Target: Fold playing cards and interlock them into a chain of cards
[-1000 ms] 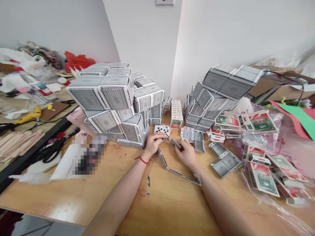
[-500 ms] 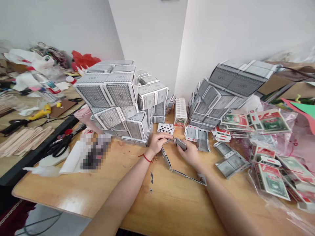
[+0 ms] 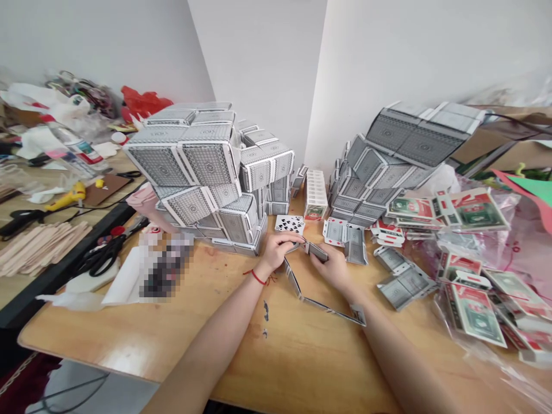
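Observation:
My left hand [image 3: 278, 251] and my right hand [image 3: 332, 269] meet on the wooden table [image 3: 129, 339]. Between them runs a thin chain of joined grey-backed playing cards [image 3: 313, 299], standing on edge and bent into an angle. My left fingers pinch one end of it. My right fingers hold a folded card [image 3: 317, 251] at the other side of the gap. A spade-faced playing card [image 3: 289, 224] lies just beyond my left hand. An opened pair of grey-backed cards [image 3: 345, 241] sits beyond my right hand.
Large stacks of joined grey card boxes [image 3: 194, 172] rise left of my hands, and another [image 3: 388, 155] rises to the right. A plastic bag of green-and-red card packs [image 3: 470, 276] lies at right. Scissors [image 3: 103, 257], wooden sticks [image 3: 38, 247] and a hot glue gun [image 3: 21, 223] lie at left.
My view has shifted slightly, so the table appears a little further right than a second ago. The card chain now forms a tighter angle, and my hands have drawn closer around the folded card.

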A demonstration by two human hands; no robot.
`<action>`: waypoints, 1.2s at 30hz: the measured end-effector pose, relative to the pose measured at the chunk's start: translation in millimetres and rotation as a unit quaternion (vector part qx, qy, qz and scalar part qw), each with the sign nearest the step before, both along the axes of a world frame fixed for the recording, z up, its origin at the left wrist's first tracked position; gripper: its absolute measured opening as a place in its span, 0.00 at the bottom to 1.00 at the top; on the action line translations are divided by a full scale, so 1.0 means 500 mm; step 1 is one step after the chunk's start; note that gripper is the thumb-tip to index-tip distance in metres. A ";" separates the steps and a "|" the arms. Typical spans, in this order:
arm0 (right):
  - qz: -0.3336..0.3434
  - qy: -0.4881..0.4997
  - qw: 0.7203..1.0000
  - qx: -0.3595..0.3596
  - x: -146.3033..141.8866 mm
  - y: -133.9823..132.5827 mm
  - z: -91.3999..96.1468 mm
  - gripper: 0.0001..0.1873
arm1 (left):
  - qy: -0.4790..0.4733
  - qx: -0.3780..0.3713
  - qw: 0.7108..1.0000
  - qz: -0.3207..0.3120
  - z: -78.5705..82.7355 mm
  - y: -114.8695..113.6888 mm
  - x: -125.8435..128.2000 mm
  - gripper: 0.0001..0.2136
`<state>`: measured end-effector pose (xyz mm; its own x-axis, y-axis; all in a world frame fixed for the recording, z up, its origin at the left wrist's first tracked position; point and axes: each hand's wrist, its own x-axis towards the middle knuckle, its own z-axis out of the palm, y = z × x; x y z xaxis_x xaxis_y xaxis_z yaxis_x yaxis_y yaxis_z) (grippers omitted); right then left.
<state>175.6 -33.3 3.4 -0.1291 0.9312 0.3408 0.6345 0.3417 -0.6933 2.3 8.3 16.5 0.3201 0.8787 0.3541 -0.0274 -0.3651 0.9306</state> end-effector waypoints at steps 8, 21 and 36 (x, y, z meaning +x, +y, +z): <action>-0.011 0.088 0.995 -0.054 0.001 -0.002 0.004 0.08 | -0.013 0.009 0.999 0.042 0.005 -0.002 -0.001 0.11; -0.018 0.090 0.994 -0.056 -0.004 -0.003 0.010 0.07 | -0.018 0.009 0.999 0.037 0.003 -0.004 0.004 0.12; -0.020 0.035 0.999 -0.022 -0.005 -0.008 0.003 0.06 | 0.000 -0.047 0.999 0.021 0.013 -0.006 0.000 0.11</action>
<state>173.3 -37.4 4.9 -0.0692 0.9494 0.3065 0.5960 0.2857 -0.7505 2.3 5.3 23.0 0.2821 0.9204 0.2706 -0.0147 -0.2779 0.9605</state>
